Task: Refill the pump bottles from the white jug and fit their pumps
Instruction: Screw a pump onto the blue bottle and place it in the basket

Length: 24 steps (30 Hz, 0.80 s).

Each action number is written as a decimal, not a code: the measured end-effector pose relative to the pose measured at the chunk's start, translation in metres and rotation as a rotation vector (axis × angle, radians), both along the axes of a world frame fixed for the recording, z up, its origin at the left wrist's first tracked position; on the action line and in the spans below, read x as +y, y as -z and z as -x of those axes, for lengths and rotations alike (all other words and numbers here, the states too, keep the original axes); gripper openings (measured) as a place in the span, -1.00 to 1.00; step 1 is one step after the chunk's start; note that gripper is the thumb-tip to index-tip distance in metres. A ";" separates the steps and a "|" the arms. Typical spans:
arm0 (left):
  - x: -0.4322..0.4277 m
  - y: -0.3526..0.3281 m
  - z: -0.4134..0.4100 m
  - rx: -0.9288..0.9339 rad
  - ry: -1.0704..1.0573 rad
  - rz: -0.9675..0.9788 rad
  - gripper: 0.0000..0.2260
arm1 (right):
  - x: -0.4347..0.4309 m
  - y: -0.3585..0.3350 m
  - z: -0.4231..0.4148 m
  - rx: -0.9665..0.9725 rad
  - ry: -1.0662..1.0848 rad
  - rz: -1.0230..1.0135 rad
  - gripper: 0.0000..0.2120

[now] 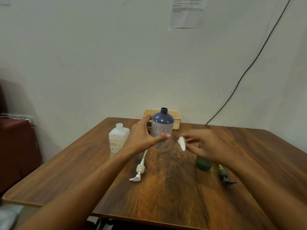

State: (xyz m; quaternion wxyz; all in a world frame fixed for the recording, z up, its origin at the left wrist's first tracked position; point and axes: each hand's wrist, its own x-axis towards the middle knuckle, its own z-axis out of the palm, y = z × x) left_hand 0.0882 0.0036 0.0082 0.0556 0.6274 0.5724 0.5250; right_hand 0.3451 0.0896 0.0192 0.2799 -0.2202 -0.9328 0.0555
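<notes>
Landmark: tall blue plastic bottle with open neck (162, 128), upright mid brown wooden surface (166, 196).

My left hand (144, 136) spread round its side, touching (steadying, I judge).

Right hand (206, 146) just right of bottle, pinching small white cap-like piece (181, 143) (blurred).

White square jug (118, 140) just left of bottle, uncapped.

White pump with tube (139, 171) lies in front of bottle, unfitted.

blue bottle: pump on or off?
Off. The blue bottle stands upright with its threaded neck bare; the white pump lies on the table.

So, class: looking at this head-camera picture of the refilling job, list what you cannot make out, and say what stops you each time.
- Small white item by the right hand: motion blur hides what it is.
- Green bottle: upper part hidden behind the right hand.
- White jug label: print too small to read.
- Blue bottle: opaque, fill level unseen; left hand covers its side.
- Wall notice: cut by top edge, text too small.
</notes>
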 end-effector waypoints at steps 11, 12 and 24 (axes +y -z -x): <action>-0.004 0.001 -0.006 0.011 0.013 0.028 -0.22 | -0.027 -0.126 -0.013 0.845 -0.165 0.281 -0.65; -0.005 0.002 -0.007 0.013 0.017 0.027 -0.22 | -0.027 -0.130 -0.010 0.863 -0.177 0.295 -0.65; -0.010 -0.001 -0.013 0.058 0.004 0.028 -0.20 | -0.012 -0.124 0.015 0.801 -0.134 0.314 -0.67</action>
